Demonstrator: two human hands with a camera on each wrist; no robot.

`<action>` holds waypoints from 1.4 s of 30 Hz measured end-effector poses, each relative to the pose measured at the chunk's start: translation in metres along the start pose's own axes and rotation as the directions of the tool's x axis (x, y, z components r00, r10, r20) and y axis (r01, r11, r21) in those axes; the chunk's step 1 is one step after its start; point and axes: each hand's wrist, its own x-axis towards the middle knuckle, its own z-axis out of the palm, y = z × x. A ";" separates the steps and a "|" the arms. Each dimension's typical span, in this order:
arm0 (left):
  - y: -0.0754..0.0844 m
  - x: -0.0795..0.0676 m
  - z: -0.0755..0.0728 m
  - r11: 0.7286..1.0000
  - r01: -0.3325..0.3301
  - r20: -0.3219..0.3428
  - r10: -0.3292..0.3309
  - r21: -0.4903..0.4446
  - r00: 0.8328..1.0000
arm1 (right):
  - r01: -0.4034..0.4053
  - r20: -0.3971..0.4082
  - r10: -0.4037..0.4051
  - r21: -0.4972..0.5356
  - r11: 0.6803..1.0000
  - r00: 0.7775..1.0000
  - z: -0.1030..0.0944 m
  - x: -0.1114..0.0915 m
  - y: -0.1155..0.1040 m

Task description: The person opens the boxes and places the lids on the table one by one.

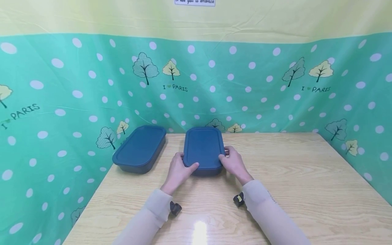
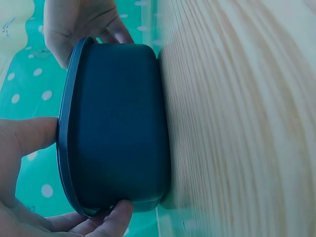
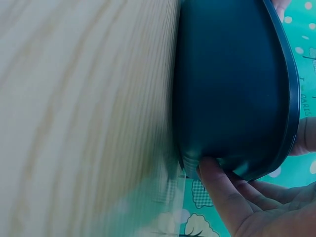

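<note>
A dark blue rectangular food container point(image 1: 203, 146) with a fitted flat lid sits on the wooden table, between both hands. My left hand point(image 1: 178, 172) grips its near left corner, thumb on the lid's edge and fingers round the side wall. On the right side, my right hand point(image 1: 234, 164) holds it the same way, the thumb on the lid's rim. Both wrist views show fingers curled under the overhanging rim, against the container's wall point(image 2: 116, 123). Its base is close against the tabletop in these views.
A second, larger dark blue lidded container point(image 1: 141, 146) stands at the table's left edge, turned at an angle. A green and yellow patterned cloth point(image 1: 251, 102) hangs behind the table and along its sides. Small black devices point(image 1: 175, 208) are strapped at both wrists.
</note>
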 end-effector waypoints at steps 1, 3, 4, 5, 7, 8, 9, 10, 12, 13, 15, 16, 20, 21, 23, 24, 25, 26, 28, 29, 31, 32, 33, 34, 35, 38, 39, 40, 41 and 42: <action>0.001 0.000 0.000 1.000 -0.004 -0.002 0.004 -0.005 1.000 | 0.003 -0.001 -0.003 0.000 1.000 1.000 0.000 0.000 0.000; 0.002 0.000 0.001 1.000 -0.005 -0.004 0.005 -0.013 1.000 | 0.008 0.000 -0.008 0.001 1.000 1.000 -0.001 0.001 0.002; 0.002 -0.001 0.001 1.000 -0.008 -0.005 0.008 -0.017 1.000 | 0.008 -0.001 -0.008 0.002 1.000 1.000 -0.002 0.001 0.002; 0.003 -0.001 0.002 1.000 -0.007 -0.006 0.007 -0.019 1.000 | 0.010 0.000 -0.010 0.003 1.000 1.000 -0.002 0.001 0.003; 0.003 -0.001 0.003 1.000 -0.011 -0.006 0.011 -0.019 1.000 | 0.014 0.001 -0.014 0.000 1.000 1.000 -0.003 0.001 0.004; 0.003 -0.001 0.003 1.000 -0.011 -0.004 0.011 -0.018 1.000 | 0.013 0.001 -0.013 0.001 1.000 1.000 -0.003 0.000 0.005; 0.003 -0.002 0.004 1.000 -0.013 -0.004 0.013 -0.017 1.000 | 0.013 0.001 -0.013 0.000 1.000 1.000 -0.004 0.000 0.005; 0.004 -0.002 0.004 1.000 -0.014 -0.003 0.014 -0.016 1.000 | 0.013 0.001 -0.013 0.000 1.000 1.000 -0.004 0.000 0.006; 0.004 -0.002 0.005 1.000 -0.017 -0.004 0.017 -0.016 1.000 | 0.014 0.000 -0.014 0.000 1.000 1.000 -0.005 0.001 0.006; 0.004 -0.002 0.006 1.000 -0.017 -0.005 0.017 -0.018 1.000 | 0.012 -0.001 -0.012 0.001 1.000 1.000 -0.006 0.000 0.007; 0.005 -0.001 0.007 1.000 -0.019 -0.007 0.019 -0.022 1.000 | 0.013 -0.003 -0.013 -0.001 1.000 1.000 -0.007 0.001 0.007; 0.005 -0.001 0.007 1.000 -0.019 -0.007 0.019 -0.022 1.000 | 0.014 -0.003 -0.014 -0.001 1.000 1.000 -0.007 0.000 0.007; 0.005 -0.001 0.009 1.000 -0.023 -0.004 0.023 -0.020 1.000 | 0.015 -0.006 -0.015 -0.006 1.000 1.000 -0.009 0.000 0.007; 0.006 -0.001 0.009 1.000 -0.023 -0.004 0.023 -0.021 1.000 | 0.017 -0.006 -0.017 -0.006 1.000 1.000 -0.010 0.000 0.007; 0.006 -0.001 0.009 1.000 -0.021 -0.003 0.021 -0.020 1.000 | 0.019 -0.009 -0.019 -0.007 1.000 1.000 -0.010 0.000 0.007; 0.006 -0.001 0.010 1.000 -0.024 -0.004 0.024 -0.019 1.000 | 0.022 -0.011 -0.022 -0.008 1.000 1.000 -0.011 0.001 0.007; 0.006 -0.001 0.010 1.000 -0.025 -0.004 0.025 -0.017 1.000 | 0.023 -0.013 -0.023 -0.009 1.000 1.000 -0.011 0.001 0.008; 0.007 -0.001 0.010 1.000 -0.025 -0.005 0.025 -0.018 1.000 | 0.024 -0.014 -0.024 -0.009 1.000 1.000 -0.011 0.001 0.008; 0.007 -0.001 0.011 0.999 -0.026 -0.005 0.026 -0.018 1.000 | 0.024 -0.017 -0.024 -0.010 1.000 1.000 -0.012 0.001 0.008; 0.008 -0.001 0.011 0.999 -0.027 -0.007 0.027 -0.020 1.000 | 0.024 -0.017 -0.024 -0.011 1.000 1.000 -0.012 0.000 0.008; 0.009 -0.002 0.011 0.999 -0.026 -0.008 0.026 -0.022 1.000 | 0.021 -0.016 -0.021 -0.011 1.000 1.000 -0.013 0.000 0.008; 0.009 -0.002 0.011 0.999 -0.025 -0.009 0.025 -0.025 1.000 | 0.020 -0.014 -0.020 -0.011 1.000 1.000 -0.013 0.000 0.008; 0.010 -0.002 0.012 0.999 -0.024 -0.009 0.023 -0.026 1.000 | 0.019 -0.013 -0.019 -0.011 1.000 1.000 -0.014 0.000 0.009; 0.010 -0.002 0.012 0.999 -0.022 -0.010 0.021 -0.029 1.000 | 0.017 -0.013 -0.018 -0.012 1.000 1.000 -0.014 0.000 0.009; 0.011 -0.002 0.012 0.999 -0.021 -0.009 0.020 -0.029 1.000 | 0.017 -0.013 -0.017 -0.012 1.000 1.000 -0.014 0.000 0.009; 0.013 -0.003 0.013 0.999 -0.019 -0.003 0.019 -0.030 1.000 | 0.018 -0.014 -0.018 -0.011 1.000 1.000 -0.015 0.000 0.011; 0.013 -0.003 0.013 0.999 -0.018 -0.001 0.018 -0.028 1.000 | 0.018 -0.015 -0.018 -0.010 1.000 1.000 -0.016 0.000 0.011; 0.013 -0.003 0.013 1.000 -0.018 0.001 0.018 -0.025 1.000 | 0.017 -0.018 -0.017 -0.009 1.000 1.000 -0.016 0.000 0.011; 0.014 -0.003 0.014 1.000 -0.018 0.003 0.018 -0.024 1.000 | 0.017 -0.019 -0.017 -0.008 1.000 1.000 -0.017 0.000 0.012; 0.014 -0.003 0.014 1.000 -0.016 0.004 0.016 -0.025 1.000 | 0.019 -0.019 -0.019 -0.008 1.000 1.000 -0.017 0.000 0.012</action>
